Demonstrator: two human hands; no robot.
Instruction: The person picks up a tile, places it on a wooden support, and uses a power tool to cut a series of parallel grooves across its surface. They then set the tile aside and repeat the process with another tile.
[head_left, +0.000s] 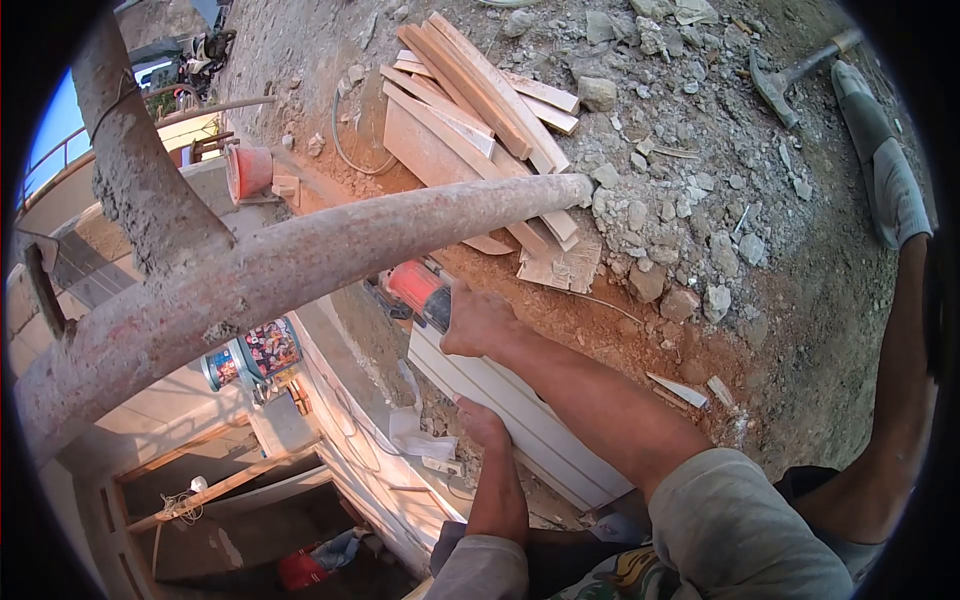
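My right hand [478, 320] is wrapped round the dark rear body of a red power tool [412, 284], whose front end is partly hidden behind the thick pole. Below the tool lies a long pale board [530, 420] with parallel grooves, running down toward my lap. My left hand [482, 422] rests at the board's left edge, its fingers closed against it. The board's near end is hidden by my arm and clothes.
A thick rough pole [330, 240] crosses above the work. Cut boards [470, 110] lie beyond it. Rubble [680, 200] and a hammer [785, 80] are at right. Also visible are a red bucket [248, 172], a patterned bucket [270, 350], and a person [320, 562] below.
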